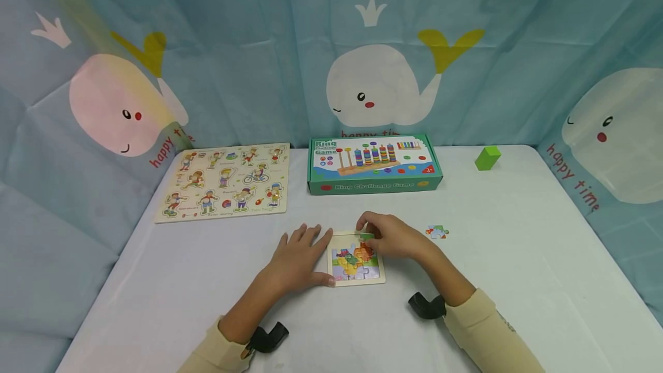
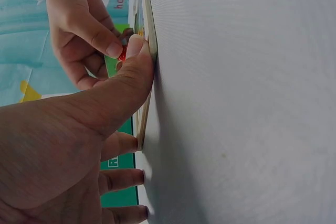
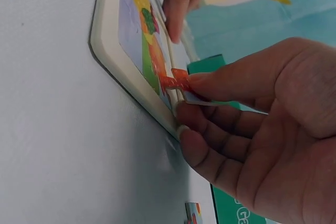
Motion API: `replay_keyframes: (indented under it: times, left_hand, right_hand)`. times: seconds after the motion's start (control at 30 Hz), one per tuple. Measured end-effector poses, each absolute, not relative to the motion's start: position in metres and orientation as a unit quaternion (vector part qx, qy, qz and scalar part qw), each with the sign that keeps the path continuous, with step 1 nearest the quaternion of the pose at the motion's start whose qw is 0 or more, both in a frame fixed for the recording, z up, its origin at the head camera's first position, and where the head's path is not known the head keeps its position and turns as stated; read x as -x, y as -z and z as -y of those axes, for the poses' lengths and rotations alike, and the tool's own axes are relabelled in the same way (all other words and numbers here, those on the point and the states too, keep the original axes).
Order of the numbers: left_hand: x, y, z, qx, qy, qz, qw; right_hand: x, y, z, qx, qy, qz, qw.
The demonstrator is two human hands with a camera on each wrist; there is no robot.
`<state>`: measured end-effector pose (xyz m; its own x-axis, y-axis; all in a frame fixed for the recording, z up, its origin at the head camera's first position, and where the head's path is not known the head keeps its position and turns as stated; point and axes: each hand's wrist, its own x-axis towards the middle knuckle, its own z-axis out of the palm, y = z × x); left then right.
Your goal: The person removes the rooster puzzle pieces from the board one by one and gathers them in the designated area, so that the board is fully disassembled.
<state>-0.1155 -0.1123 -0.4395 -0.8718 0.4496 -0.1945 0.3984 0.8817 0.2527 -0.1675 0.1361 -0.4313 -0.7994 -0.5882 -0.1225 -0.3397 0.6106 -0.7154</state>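
A small jigsaw puzzle in a pale wooden tray (image 1: 359, 282) lies in front of me, with several colourful pieces fitted in it. My left hand (image 1: 297, 261) is spread at the tray's left side, thumb at the lower corner and index fingertip near the upper one. At the upper right of the tray, my right hand (image 1: 396, 237) pinches a jigsaw piece (image 3: 180, 80) between thumb and fingers. That piece shows red and orange in the right wrist view and is tilted over the tray's edge. One loose jigsaw piece (image 1: 437, 232) lies to the right of my right hand.
Behind the tray stands a green Ring Challenge Game box (image 1: 375, 166). A wooden picture board (image 1: 225, 183) with sports figures lies at the back left. At the back right is a green block (image 1: 488, 158). Curtains with whales surround the white table (image 1: 181, 281).
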Motion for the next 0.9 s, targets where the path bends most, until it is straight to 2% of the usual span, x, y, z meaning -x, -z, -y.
replay_keyframes:
  times: [0.6, 0.9]
  left_hand:
    - [0.116, 0.438, 0.112, -0.222, -0.105, -0.961, 0.124]
    - [0.114, 0.439, 0.112, -0.218, -0.103, -0.962, 0.125]
  right_hand:
    - [0.170, 0.426, -0.151, 0.272, 0.383, -0.864, 0.180]
    - [0.168, 0.420, -0.181, 0.250, 0.377, -0.877, 0.163]
